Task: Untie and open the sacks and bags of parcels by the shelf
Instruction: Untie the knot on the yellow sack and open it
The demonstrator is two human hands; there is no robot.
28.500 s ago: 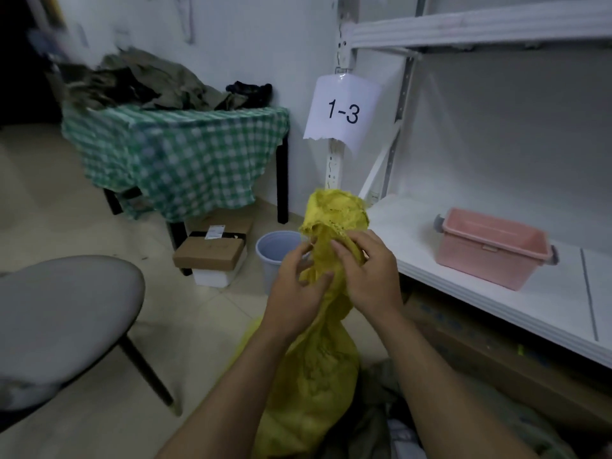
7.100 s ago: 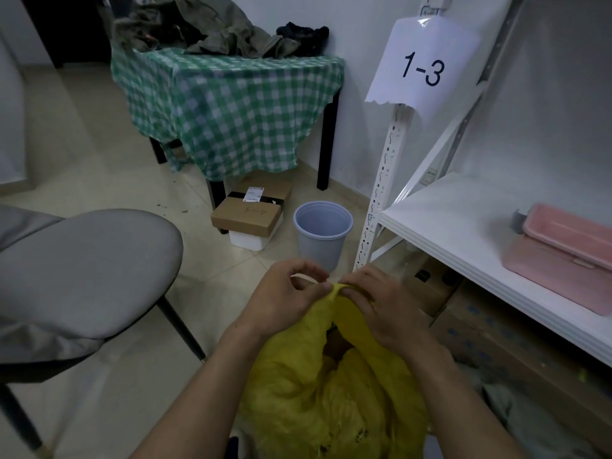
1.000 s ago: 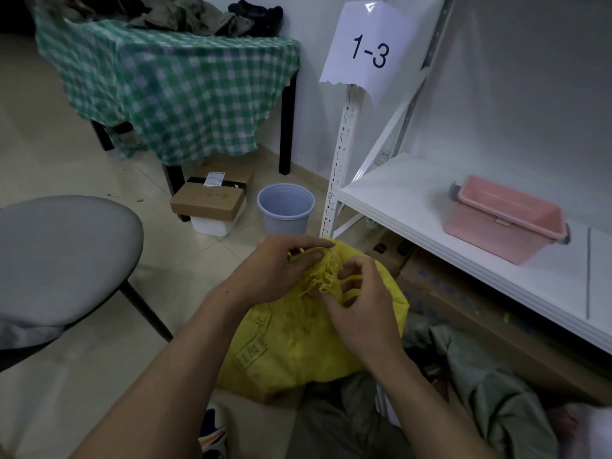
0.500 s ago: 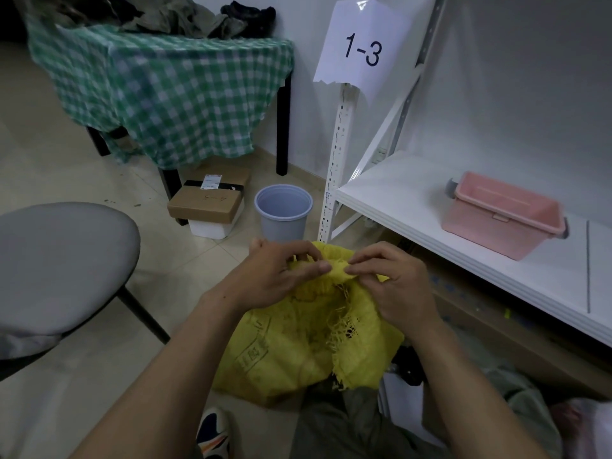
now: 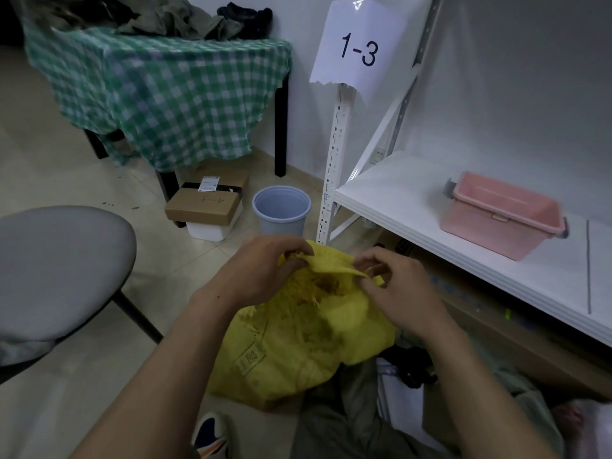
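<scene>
A yellow woven sack (image 5: 298,342) sits on the floor in front of me, beside the white shelf (image 5: 430,207). My left hand (image 5: 261,270) pinches the sack's frayed top edge on the left. My right hand (image 5: 394,286) pinches the same edge on the right. The edge is stretched between both hands, and a dark gap shows at the mouth below it. Grey-green bags (image 5: 347,419) lie under and to the right of the sack, partly hidden by my arms.
A grey chair (image 5: 56,270) stands at the left. A pale bucket (image 5: 281,210) and stacked boxes (image 5: 205,207) sit by the checked-cloth table (image 5: 159,94). A pink bin (image 5: 503,213) rests on the shelf. Cardboard boxes (image 5: 496,332) lie under it. My shoe (image 5: 208,435) shows below.
My hands have drawn apart, each keeping its pinch on the sack's top edge. The bunched, frayed neck has spread out and the mouth gapes wider than a second ago.
</scene>
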